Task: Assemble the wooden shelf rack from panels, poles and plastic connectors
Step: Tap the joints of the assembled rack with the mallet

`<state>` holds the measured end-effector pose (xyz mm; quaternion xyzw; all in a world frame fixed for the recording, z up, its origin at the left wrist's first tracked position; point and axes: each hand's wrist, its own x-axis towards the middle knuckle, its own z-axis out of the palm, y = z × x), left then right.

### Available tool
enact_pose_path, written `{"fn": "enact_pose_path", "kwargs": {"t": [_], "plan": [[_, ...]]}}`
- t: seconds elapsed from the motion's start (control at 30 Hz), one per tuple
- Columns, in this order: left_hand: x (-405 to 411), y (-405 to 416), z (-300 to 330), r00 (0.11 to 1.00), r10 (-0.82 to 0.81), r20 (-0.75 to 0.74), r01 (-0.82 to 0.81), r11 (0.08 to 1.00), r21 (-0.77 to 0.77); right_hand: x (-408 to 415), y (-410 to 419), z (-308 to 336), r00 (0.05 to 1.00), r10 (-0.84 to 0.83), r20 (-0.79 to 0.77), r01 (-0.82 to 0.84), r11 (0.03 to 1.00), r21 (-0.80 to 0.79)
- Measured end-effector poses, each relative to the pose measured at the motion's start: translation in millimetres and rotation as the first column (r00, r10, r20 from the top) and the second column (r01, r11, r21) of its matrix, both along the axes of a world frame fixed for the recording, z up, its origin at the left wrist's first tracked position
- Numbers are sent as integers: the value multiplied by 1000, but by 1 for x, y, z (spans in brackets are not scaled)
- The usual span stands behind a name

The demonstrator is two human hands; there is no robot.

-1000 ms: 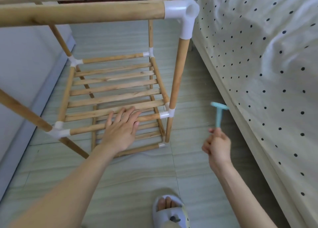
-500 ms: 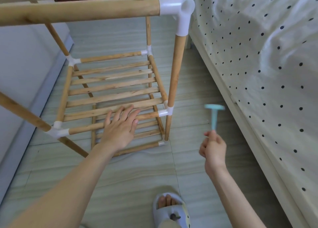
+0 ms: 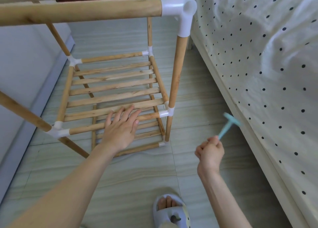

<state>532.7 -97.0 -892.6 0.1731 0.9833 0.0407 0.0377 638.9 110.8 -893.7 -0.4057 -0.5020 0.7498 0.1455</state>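
Pale grey-green tiled floor (image 3: 137, 176) fills the lower field; on it stands the wooden shelf rack (image 3: 113, 90), between a white wall (image 3: 20, 64) on its left and a bed (image 3: 258, 72) on its right. I see the bed draped in a cream sheet with dark dots, its pale frame edge running just beside the rack's near right pole (image 3: 177, 69). The rack has an upper tier crossing the top of the view, a slatted middle panel (image 3: 113, 86), and a lower panel near the floor. White plastic connectors join the poles at each corner; the large upper corner connector (image 3: 182, 10) sits close to the camera.

My left hand (image 3: 120, 129) lies flat, fingers straight and slightly spread, on the middle panel's front rail and nearest slats. My right hand (image 3: 210, 152) is curled round the handle of a small light-blue hammer (image 3: 227, 126), held in the air to the right of the rack and apart from it, near the bed frame; the hammer's head is blurred. The near right pole and its middle connector (image 3: 167, 112) stand between the hammer and the left hand. A foot in a pale slipper (image 3: 170, 210) rests on the floor at the bottom edge.
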Motion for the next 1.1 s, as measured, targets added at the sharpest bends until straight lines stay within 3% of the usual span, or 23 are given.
{"fn": "enact_pose_path", "kwargs": {"t": [0.1, 0.23, 0.33, 0.37, 0.47, 0.57, 0.7, 0.83, 0.87, 0.93, 1.0, 1.1], "plan": [[0, 0, 1, 1000, 1, -3, -1, 1000, -1, 5, -13, -1, 972, 223, 68, -226, 973, 45], [1, 0, 0, 1000, 4, -4, -4, 1000, 6, 2, -5, 3, 1000, 23, -5, -23, 1000, -11], [1, 1, 2, 999, 2, -32, -2, 1000, 10, 7, -30, 3, 939, 344, 10, -345, 939, 17], [2, 3, 2, 998, 8, -56, -9, 1000, -9, 8, -36, 3, 923, 384, 17, -384, 923, 10], [9, 9, 5, 988, 42, -152, -55, 995, -88, -1, -28, 4, 965, 259, 25, -259, 966, -16], [9, 27, 15, 985, 103, -138, -113, 991, -68, -8, -22, 3, 982, 187, 31, -186, 982, -32], [-4, 81, 28, 978, 204, 31, -206, 961, 185, -13, -14, 1, 988, 151, 15, -151, 988, -13], [-14, 99, 37, 985, -49, 165, -29, 897, 442, -21, -1, 3, 994, 104, 12, -104, 994, 12], [-16, 91, 36, 982, -98, 158, 19, 897, 442, -23, 2, 2, 992, 126, 14, -127, 991, 37], [-19, 71, 27, 982, -135, 132, 90, 950, 299, -27, 7, 0, 985, 173, 28, -175, 980, 99], [-18, 58, 17, 983, -88, 158, 61, 984, 166, -34, 14, 3, 993, 115, 22, -117, 980, 163], [-14, 60, 11, 990, -50, 128, 33, 990, 136, -60, 34, 13, 961, -273, -40, 276, 949, 151]]}}
